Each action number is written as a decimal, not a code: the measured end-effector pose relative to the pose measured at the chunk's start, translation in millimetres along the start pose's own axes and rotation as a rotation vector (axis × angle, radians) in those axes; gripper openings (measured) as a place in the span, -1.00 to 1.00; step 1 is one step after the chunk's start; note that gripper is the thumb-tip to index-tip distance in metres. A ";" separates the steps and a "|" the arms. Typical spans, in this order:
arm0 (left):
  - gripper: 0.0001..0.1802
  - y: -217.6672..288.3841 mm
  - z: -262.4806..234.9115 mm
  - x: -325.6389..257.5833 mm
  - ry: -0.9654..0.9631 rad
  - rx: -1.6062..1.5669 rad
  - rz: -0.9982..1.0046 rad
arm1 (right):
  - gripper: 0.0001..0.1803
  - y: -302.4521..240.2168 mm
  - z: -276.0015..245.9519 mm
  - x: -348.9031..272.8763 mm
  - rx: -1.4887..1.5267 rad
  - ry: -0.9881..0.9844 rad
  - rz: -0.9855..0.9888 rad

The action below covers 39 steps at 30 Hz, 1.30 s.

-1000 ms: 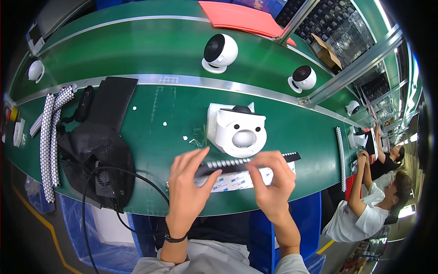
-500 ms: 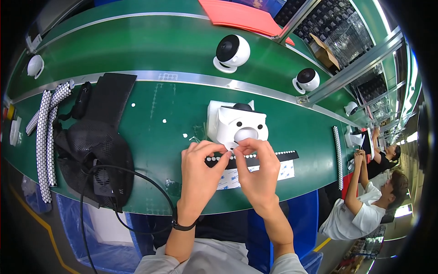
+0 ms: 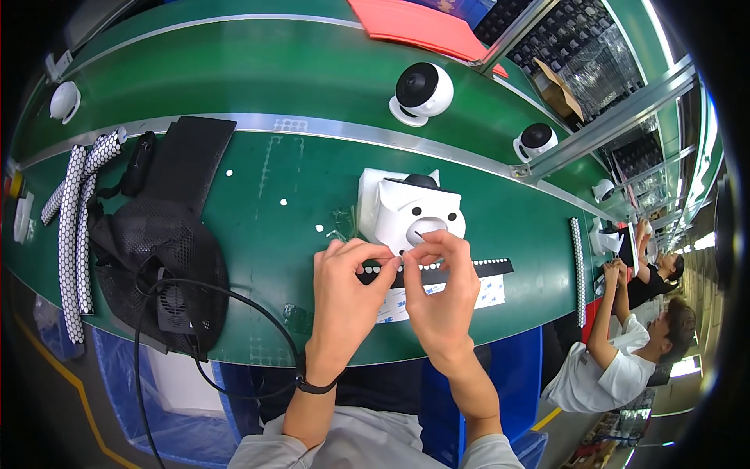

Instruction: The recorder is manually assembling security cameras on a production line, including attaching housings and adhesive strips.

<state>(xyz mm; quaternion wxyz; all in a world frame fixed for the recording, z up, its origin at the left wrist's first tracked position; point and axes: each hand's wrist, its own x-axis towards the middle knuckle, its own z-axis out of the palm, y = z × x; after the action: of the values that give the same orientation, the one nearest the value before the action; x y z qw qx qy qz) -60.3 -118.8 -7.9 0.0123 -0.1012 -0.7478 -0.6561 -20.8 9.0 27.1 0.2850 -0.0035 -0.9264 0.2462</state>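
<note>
Just in front of a white plastic housing [image 3: 393, 223], my left hand [image 3: 344, 293] and my right hand [image 3: 441, 301] meet with thumbs and fingertips pinched. A tiny dark piece shows between them, too small to identify surely. The housing has a round recess and several black dots on its face, and it rests against a white block. Under my fingers lies a black strip [image 3: 498, 267] with a row of white dots. Partly beneath it is a white backing sheet [image 3: 491, 291] with blue print, mostly covered by my hands.
A black mesh bag [image 3: 156, 266] with a cable [image 3: 242, 295] lies left, beside rolled dotted strips [image 3: 76, 234]. Round white-and-black cameras [image 3: 422, 92] stand on the green belt [image 3: 234, 70] behind a metal rail. Blue bins [image 3: 516, 375] stand below the table. Co-workers [image 3: 609, 352] sit at right.
The round cameras on the belt have shifted to the right. My hands stay pinched together in nearly the same place before the housing.
</note>
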 end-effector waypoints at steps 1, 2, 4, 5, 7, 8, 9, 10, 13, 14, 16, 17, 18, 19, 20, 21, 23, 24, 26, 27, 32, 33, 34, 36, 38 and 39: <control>-0.88 0.1 0.5 -0.3 0.001 0.001 -0.001 | -0.51 -0.3 0.6 -0.3 -0.015 0.004 -0.004; -0.88 0.0 1.0 -0.5 0.000 -0.007 -0.004 | -0.51 -0.5 1.5 -0.4 -0.014 0.003 -0.004; -0.88 -1.4 1.6 -0.8 0.000 -0.013 -0.007 | -0.51 -0.7 3.3 -0.4 -0.024 0.020 -0.023; -0.89 -2.9 2.5 -0.8 0.010 0.011 0.019 | -0.51 -0.9 3.9 -0.3 -0.023 0.020 -0.023; -0.89 -4.0 4.3 -1.3 0.018 0.035 0.044 | -0.50 -1.1 4.3 -0.4 -0.042 0.025 -0.053; -0.88 -3.0 6.0 -1.4 0.027 0.055 0.057 | -0.50 -0.7 3.9 0.7 -0.042 0.026 -0.053; -0.88 -2.1 6.6 -1.8 0.036 0.074 0.070 | -0.49 -0.3 3.0 2.4 -0.093 0.032 -0.078; -0.88 -1.5 6.4 -1.8 0.034 0.074 0.071 | -0.48 0.6 1.7 3.3 -0.144 0.038 -0.103; -0.85 -0.9 5.9 -1.6 0.058 0.119 0.074 | -0.52 7.8 -7.6 2.8 -0.063 0.005 0.011; -0.84 -0.9 6.2 -2.2 0.048 0.107 0.045 | -0.52 11.7 -10.8 1.4 -0.063 0.006 0.010; -0.83 -0.3 7.5 -1.2 0.041 0.094 0.018 | -0.62 19.9 -17.8 -1.8 0.084 0.028 -0.011; -0.81 0.2 9.2 0.0 0.060 0.094 0.014 | -0.78 19.9 -22.8 -1.1 0.084 0.038 0.010; -0.80 0.2 11.7 0.7 0.072 0.091 0.009 | -0.78 21.6 -26.8 -1.0 0.081 0.040 0.012; -0.80 -0.8 12.1 1.5 0.069 0.089 0.009 | -0.83 23.3 -30.2 -1.0 0.073 0.023 0.040; -0.79 -2.8 11.1 2.6 0.052 0.053 -0.016 | -0.88 24.0 -32.9 -0.9 0.065 0.007 0.067; -0.77 -4.5 10.2 3.1 0.035 0.017 -0.043 | -0.94 22.7 -35.7 0.9 0.110 -0.016 0.122; -0.77 -5.0 8.2 3.7 0.019 0.003 -0.068 | -0.93 25.7 -38.4 2.4 0.127 -0.056 0.124; -0.76 -5.3 7.4 4.4 0.009 -0.009 -0.091 | -0.92 26.7 -39.2 2.6 0.147 -0.096 0.121; -0.76 -6.6 7.3 5.3 0.003 -0.028 -0.097 | -0.91 27.3 -39.4 1.2 0.139 -0.119 0.122; -0.76 -6.6 7.8 5.8 0.001 -0.047 -0.102 | -0.90 27.4 -39.7 1.0 0.133 -0.143 0.120; -0.78 -9.0 11.9 5.7 0.043 -0.029 -0.022 | -0.90 31.1 -38.2 -0.7 0.116 -0.117 0.115; -0.77 -8.7 12.0 5.7 0.041 -0.039 -0.031 | -0.89 31.3 -38.6 -0.9 0.104 -0.120 0.113; -0.77 -8.4 12.0 5.8 0.040 -0.039 -0.031 | -0.89 31.9 -38.7 -0.7 0.104 -0.120 0.114; -0.77 -7.7 11.8 6.2 0.044 -0.016 -0.017 | -0.83 33.4 -38.4 0.1 0.075 -0.120 0.039; -0.77 -7.3 12.4 6.4 0.043 -0.024 -0.030 | -0.84 31.7 -38.0 -0.5 0.060 -0.116 0.056; -0.77 -7.3 12.4 6.6 0.045 -0.030 -0.043 | -0.86 30.7 -37.2 -0.7 0.047 -0.112 0.071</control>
<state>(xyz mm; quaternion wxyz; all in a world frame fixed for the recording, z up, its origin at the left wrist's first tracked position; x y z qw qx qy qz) -66.5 -106.6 -15.7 0.0136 -0.0706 -0.7393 -0.6696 -4.6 52.8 39.4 0.2237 -0.0157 -0.9342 0.2775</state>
